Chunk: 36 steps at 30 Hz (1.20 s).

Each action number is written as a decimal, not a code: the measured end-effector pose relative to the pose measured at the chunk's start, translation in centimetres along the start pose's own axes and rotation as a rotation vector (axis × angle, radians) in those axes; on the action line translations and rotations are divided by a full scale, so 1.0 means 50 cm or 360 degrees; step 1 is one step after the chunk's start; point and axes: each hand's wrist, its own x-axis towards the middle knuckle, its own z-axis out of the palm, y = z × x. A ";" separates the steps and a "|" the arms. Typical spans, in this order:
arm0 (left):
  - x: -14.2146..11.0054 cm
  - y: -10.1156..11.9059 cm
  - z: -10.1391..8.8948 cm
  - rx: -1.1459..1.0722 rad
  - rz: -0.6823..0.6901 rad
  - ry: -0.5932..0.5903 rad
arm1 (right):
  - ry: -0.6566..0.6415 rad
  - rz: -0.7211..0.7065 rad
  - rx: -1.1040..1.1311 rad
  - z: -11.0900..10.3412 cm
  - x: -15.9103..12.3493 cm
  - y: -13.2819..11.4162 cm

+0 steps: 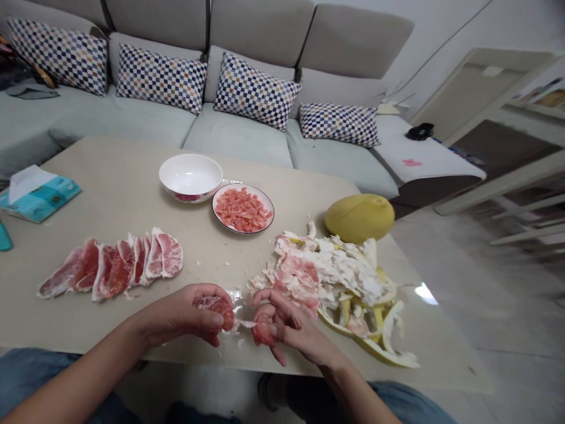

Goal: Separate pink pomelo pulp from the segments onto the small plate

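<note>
Near the table's front edge, my left hand (198, 315) grips a red pomelo segment (223, 311) between thumb and fingers. A little to its right, my right hand (289, 327) pinches a red piece of pomelo flesh (263, 331). A strip of whitish membrane (245, 323) stretches between the two. To the left lies a row of pomelo segments (119, 265) with pale membrane on them. Beyond my hands, a dark-rimmed plate (216, 213) carries a heap of loose pomelo flesh (243, 209). Right of my right hand is a pile of peel and membrane (335, 274).
A white bowl (190, 171) stands behind the plate. The whole yellow pomelo (359, 218) sits at the table's right side, behind the peel. A blue tissue pack (42, 194) lies at the far left. Past the table (128, 176) runs a grey sofa (238, 135) with checkered cushions.
</note>
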 end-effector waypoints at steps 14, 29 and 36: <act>-0.008 0.024 -0.026 0.0266 0.0110 0.0194 | -0.0216 0.0069 0.0281 -0.031 -0.010 -0.003; 0.034 -0.023 -0.057 0.1777 0.0503 0.0987 | 0.0277 0.0082 -0.0352 -0.001 0.006 -0.019; 0.008 -0.016 -0.009 0.1888 0.0524 0.1300 | 0.0503 0.0040 -0.0751 0.017 0.001 -0.030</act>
